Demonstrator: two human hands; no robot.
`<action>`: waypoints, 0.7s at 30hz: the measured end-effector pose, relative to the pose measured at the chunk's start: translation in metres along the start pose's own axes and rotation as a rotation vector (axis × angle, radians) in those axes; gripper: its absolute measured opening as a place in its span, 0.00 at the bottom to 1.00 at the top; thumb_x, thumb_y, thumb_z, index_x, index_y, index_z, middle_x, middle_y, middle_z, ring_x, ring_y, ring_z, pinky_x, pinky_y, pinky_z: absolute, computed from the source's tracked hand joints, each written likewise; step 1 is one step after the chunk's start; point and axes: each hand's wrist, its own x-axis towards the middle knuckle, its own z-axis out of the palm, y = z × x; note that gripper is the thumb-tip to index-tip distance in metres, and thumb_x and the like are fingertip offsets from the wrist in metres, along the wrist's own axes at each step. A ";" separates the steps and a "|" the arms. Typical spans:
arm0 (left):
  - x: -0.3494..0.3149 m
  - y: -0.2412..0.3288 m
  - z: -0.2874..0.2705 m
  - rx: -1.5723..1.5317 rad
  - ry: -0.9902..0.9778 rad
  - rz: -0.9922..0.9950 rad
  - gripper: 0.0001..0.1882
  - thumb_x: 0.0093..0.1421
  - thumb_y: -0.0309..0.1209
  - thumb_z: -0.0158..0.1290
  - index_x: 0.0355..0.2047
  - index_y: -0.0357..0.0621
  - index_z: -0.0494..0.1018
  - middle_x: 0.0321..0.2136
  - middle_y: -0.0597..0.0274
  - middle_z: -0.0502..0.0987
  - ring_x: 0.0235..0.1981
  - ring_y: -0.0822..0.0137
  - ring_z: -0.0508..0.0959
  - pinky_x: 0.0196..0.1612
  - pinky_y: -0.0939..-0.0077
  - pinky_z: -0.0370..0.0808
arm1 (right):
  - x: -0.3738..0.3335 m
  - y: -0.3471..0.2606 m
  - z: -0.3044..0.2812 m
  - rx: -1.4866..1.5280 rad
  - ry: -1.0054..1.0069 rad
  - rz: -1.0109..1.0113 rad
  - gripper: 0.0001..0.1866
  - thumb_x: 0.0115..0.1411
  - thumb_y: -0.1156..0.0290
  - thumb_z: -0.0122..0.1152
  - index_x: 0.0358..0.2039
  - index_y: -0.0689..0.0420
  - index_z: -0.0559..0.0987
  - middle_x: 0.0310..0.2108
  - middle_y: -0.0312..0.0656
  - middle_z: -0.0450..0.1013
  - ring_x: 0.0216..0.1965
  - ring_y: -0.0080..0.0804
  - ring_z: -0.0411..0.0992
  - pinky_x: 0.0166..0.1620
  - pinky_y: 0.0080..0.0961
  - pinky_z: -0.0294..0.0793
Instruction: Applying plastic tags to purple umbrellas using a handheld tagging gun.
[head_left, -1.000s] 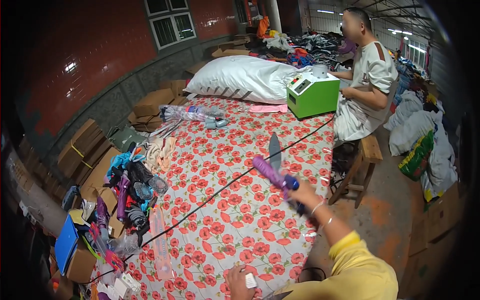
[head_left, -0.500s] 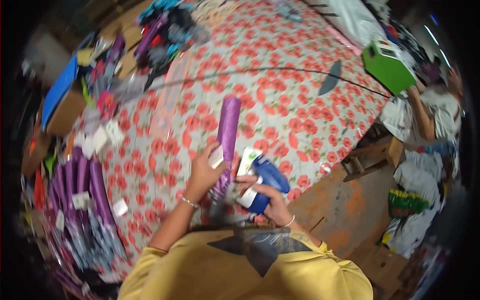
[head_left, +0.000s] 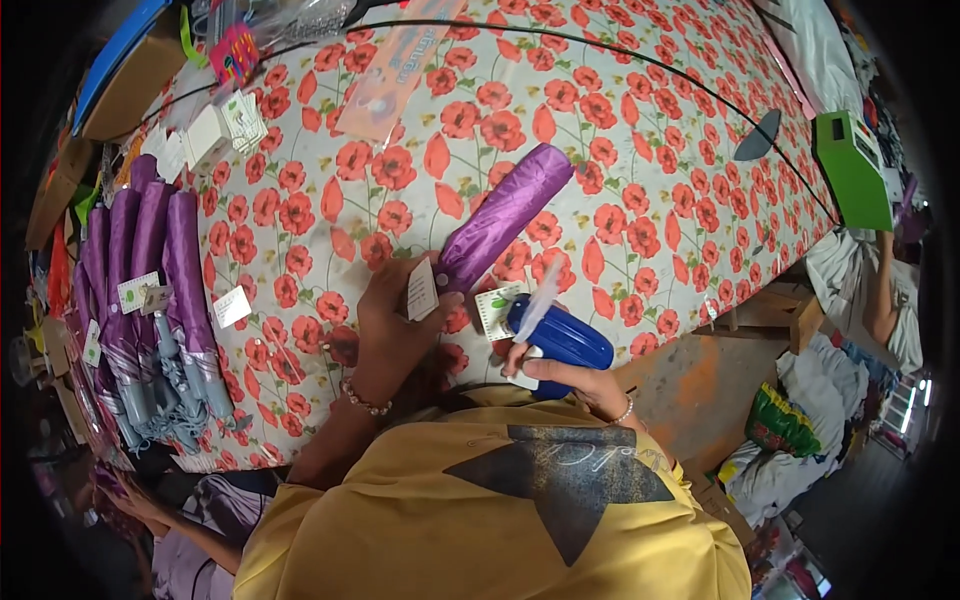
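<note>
Since half a second earlier, the purple folded umbrella (head_left: pixel 502 218) had swung from nearly upright to slanting up and to the right across the poppy-print tablecloth (head_left: pixel 620 150), and the view sat closer on my hands. My left hand (head_left: pixel 392 325) was clenched around the umbrella's lower end, with a white paper tag (head_left: pixel 422 291) pressed under the thumb. My right hand (head_left: pixel 572 382) gripped a blue tagging gun (head_left: pixel 560 340), its nose just beside the umbrella's lower end, touching a second white tag with green print (head_left: pixel 492 310). Whether the gun's tip reached the umbrella fabric I could not tell, motion blur there. Left of the umbrella lay a row of purple umbrellas (head_left: pixel 150 270) with tags on them, well apart from it. Loose white tags (head_left: pixel 212 132) sat above that row. Right of the umbrella, at the table's far edge, stood a green box-shaped machine (head_left: pixel 852 168), with another person's arm (head_left: pixel 884 290) near it.
</note>
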 end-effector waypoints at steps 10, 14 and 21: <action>-0.008 0.003 -0.003 -0.011 -0.014 -0.127 0.10 0.52 0.25 0.58 0.35 0.37 0.75 0.25 0.60 0.74 0.22 0.67 0.70 0.27 0.76 0.68 | 0.016 0.004 0.014 -0.146 0.008 0.021 0.23 0.52 0.82 0.58 0.50 0.64 0.67 0.32 0.41 0.75 0.34 0.32 0.74 0.43 0.24 0.71; -0.012 0.000 -0.002 -0.060 -0.016 -0.092 0.08 0.53 0.24 0.56 0.34 0.36 0.75 0.25 0.59 0.74 0.21 0.68 0.69 0.25 0.76 0.67 | 0.020 0.003 0.015 -0.127 0.012 0.041 0.26 0.52 0.84 0.58 0.52 0.64 0.66 0.32 0.41 0.74 0.34 0.31 0.73 0.42 0.23 0.71; -0.012 -0.001 -0.002 -0.083 -0.022 -0.116 0.07 0.53 0.23 0.55 0.33 0.36 0.75 0.24 0.59 0.73 0.21 0.67 0.68 0.25 0.76 0.66 | 0.020 0.000 0.018 -0.128 -0.031 0.062 0.32 0.51 0.84 0.58 0.57 0.59 0.64 0.34 0.38 0.72 0.35 0.23 0.69 0.41 0.17 0.67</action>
